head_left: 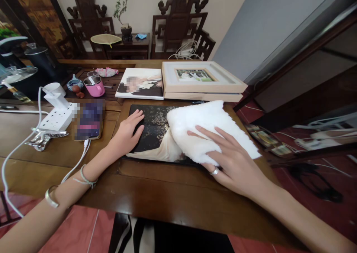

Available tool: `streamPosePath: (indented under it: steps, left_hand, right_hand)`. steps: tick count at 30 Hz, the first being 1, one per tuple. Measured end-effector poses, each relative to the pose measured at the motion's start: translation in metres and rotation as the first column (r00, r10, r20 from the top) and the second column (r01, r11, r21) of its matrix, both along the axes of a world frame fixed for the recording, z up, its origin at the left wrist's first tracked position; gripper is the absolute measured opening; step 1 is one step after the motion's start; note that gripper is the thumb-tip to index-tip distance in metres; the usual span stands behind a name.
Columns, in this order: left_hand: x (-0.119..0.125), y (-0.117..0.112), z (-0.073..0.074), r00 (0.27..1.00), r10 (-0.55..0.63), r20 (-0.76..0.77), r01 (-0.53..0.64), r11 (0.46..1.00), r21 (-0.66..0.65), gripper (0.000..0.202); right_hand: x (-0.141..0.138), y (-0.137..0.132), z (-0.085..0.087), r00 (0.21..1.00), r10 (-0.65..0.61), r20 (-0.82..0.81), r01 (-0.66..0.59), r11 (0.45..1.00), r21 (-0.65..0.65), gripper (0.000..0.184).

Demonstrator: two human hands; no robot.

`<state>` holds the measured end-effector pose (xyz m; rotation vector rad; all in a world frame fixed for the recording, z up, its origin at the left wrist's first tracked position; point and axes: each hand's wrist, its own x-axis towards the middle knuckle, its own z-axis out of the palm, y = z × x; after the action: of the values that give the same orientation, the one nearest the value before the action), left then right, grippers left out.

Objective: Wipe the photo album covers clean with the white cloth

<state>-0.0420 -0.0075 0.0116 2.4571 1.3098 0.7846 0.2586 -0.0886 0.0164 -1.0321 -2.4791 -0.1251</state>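
A dark, glossy photo print (152,132) lies flat on the wooden table (156,193) in front of me. My left hand (127,133) rests on its left edge, fingers stretched out and flat. A fluffy white cloth (203,128) covers the print's right half. My right hand (227,156), with a ring on one finger, lies flat on the cloth with fingers spread.
Behind the print lie a canvas photo (141,84) and stacked pale wooden frames (202,81). To the left are a phone (88,121) on a cable, a white power strip (57,115) and a pink mug (95,86). Carved chairs stand at the back.
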Motion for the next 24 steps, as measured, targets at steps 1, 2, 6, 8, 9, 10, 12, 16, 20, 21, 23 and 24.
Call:
streamPosePath:
  steps: [1, 2, 6, 8, 9, 10, 12, 16, 20, 21, 23, 24]
  left_hand:
    - [0.0, 0.0, 0.0, 1.0, 0.0, -0.003, 0.0, 1.0, -0.001, 0.042]
    - [0.0, 0.0, 0.001, 1.0, -0.001, -0.004, 0.001, 1.0, -0.002, 0.042]
    - [-0.001, 0.003, -0.001, 1.0, -0.004, 0.003, 0.004, 1.0, 0.004, 0.04]
    - [-0.001, 0.004, -0.002, 1.0, -0.008, 0.009, 0.008, 1.0, 0.007, 0.04]
    - [0.0, 0.005, -0.002, 1.0, -0.009, 0.012, 0.009, 1.0, 0.008, 0.04]
    - [0.0, 0.005, -0.003, 1.0, -0.009, 0.014, 0.009, 1.0, 0.009, 0.04]
    - [0.0, 0.005, -0.003, 1.0, -0.006, 0.014, 0.006, 1.0, 0.01, 0.039]
    - [0.001, 0.003, -0.002, 1.0, -0.007, 0.001, 0.007, 1.0, 0.006, 0.041]
    - [-0.001, 0.001, -0.001, 1.0, -0.007, 0.001, 0.007, 1.0, 0.003, 0.039]
    - [-0.001, 0.001, -0.001, 1.0, -0.008, 0.002, 0.008, 1.0, 0.002, 0.039]
    - [-0.001, 0.0, -0.001, 1.0, -0.012, 0.0, 0.012, 1.0, 0.001, 0.04]
    - [-0.001, 0.0, 0.0, 1.0, -0.012, -0.002, 0.012, 1.0, 0.002, 0.04]
  right_hand:
    - [-0.001, -0.002, 0.001, 1.0, 0.002, -0.001, -0.002, 1.0, 0.002, 0.021]
    - [-0.003, -0.005, 0.001, 1.0, 0.005, -0.005, -0.005, 1.0, 0.003, 0.021]
    - [-0.009, -0.018, 0.003, 0.999, 0.029, -0.024, -0.029, 0.999, -0.019, 0.023]
    - [-0.012, -0.022, 0.003, 0.999, 0.036, -0.029, -0.037, 0.999, -0.036, 0.023]
    - [-0.012, -0.023, 0.003, 0.999, 0.039, -0.031, -0.04, 0.998, -0.042, 0.023]
    - [-0.012, -0.023, 0.003, 0.999, 0.04, -0.032, -0.041, 0.998, -0.044, 0.024]
    - [-0.011, -0.021, 0.003, 0.999, 0.03, -0.033, -0.031, 0.999, -0.043, 0.025]
    - [-0.005, -0.01, 0.002, 1.0, 0.021, -0.006, -0.021, 1.0, -0.009, 0.024]
    - [-0.003, -0.001, 0.001, 1.0, -0.005, 0.014, 0.005, 1.0, 0.015, 0.022]
    - [-0.004, 0.0, 0.001, 1.0, -0.015, 0.013, 0.015, 1.0, 0.016, 0.023]
    - [-0.007, -0.001, 0.002, 1.0, -0.027, 0.012, 0.027, 1.0, 0.011, 0.023]
    - [-0.009, -0.003, 0.002, 1.0, -0.029, 0.01, 0.028, 1.0, 0.009, 0.023]
